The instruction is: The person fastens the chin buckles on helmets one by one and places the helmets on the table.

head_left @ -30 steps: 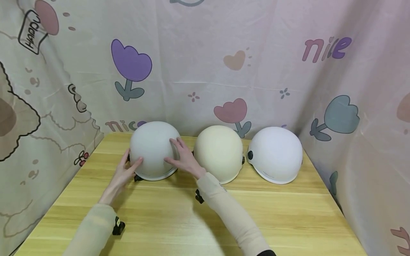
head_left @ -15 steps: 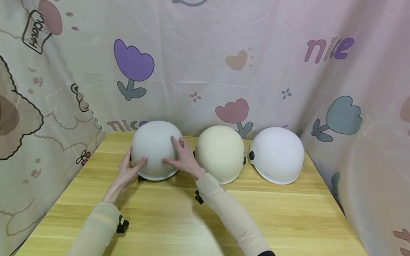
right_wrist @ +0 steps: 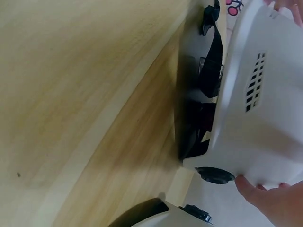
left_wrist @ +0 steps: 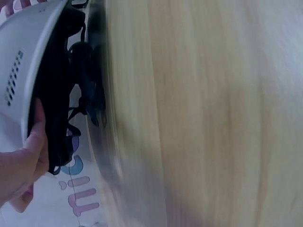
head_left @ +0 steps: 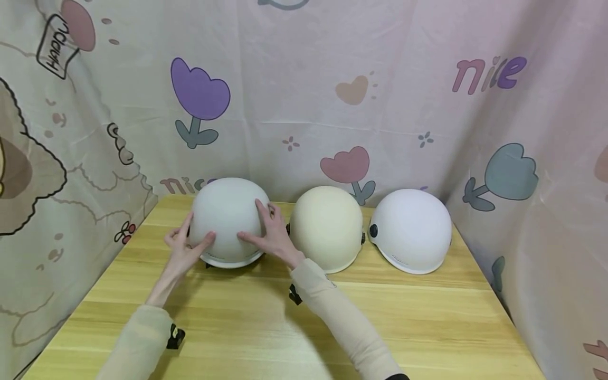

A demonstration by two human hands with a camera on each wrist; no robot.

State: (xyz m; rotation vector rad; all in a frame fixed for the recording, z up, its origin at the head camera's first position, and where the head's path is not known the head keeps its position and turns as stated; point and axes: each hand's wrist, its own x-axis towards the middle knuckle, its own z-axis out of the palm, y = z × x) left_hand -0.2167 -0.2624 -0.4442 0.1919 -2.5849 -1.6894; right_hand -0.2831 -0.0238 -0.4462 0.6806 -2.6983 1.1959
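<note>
A light grey helmet (head_left: 228, 219) stands at the left end of the row on the wooden table. My left hand (head_left: 182, 250) holds its left side, the thumb on the front of the shell. The left wrist view shows fingers (left_wrist: 37, 137) at the rim, with black straps and a dark lining below. On the right side of the same helmet my right hand (head_left: 275, 235) lies with thumb and fingers spread around the shell. In the right wrist view its fingertips (right_wrist: 246, 187) touch the shell beside a black round disc (right_wrist: 215, 175). The far fingers are partly hidden.
A cream helmet (head_left: 325, 229) stands just right of the grey one, close to my right forearm. Farther right is a white helmet (head_left: 410, 231). A patterned cloth (head_left: 285, 105) hangs behind the wooden table (head_left: 266, 327).
The grey helmet has shifted and turned slightly, its front vents now lower centre. My left hand went a little right, then back left. The right hand stays on the shell.
</note>
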